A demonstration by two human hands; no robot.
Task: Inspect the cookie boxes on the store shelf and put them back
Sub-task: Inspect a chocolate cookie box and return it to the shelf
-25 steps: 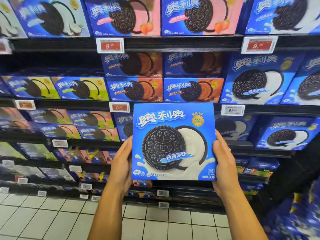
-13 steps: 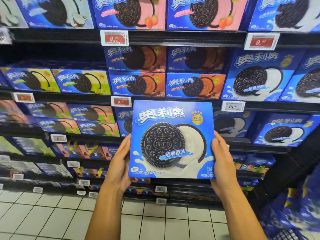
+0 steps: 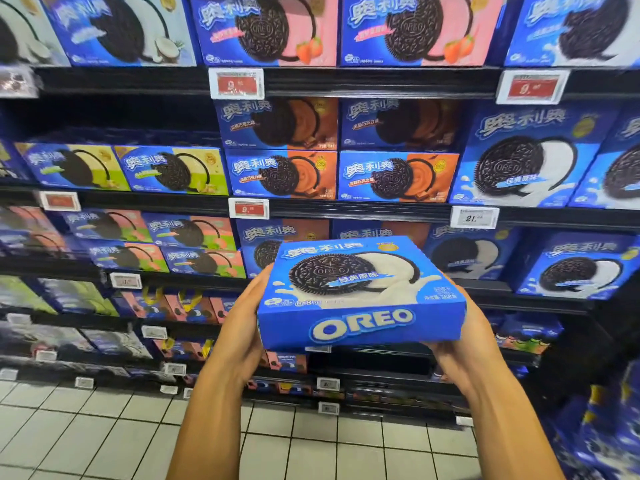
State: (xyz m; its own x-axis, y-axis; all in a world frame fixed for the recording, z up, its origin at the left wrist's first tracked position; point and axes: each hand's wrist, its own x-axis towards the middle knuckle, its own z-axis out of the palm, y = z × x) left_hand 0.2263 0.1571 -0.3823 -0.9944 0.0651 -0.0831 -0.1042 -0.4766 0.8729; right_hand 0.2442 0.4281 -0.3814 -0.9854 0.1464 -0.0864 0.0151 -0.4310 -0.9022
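Your left hand [image 3: 242, 327] and right hand [image 3: 464, 337] hold the tilted cookie box [image 3: 360, 296] by its sides; it may slip toward 6 o'clock.

Bright even store light; edges smeared by motion blur, centre sharper.

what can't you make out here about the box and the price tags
- Back and underside of the held blue box: face away from the head camera.
- Fingers of the left hand and right hand: mostly hidden behind the box.
- Red price tag: digits after the 9 blurred.
- White price tag: small print after 21 unreadable.
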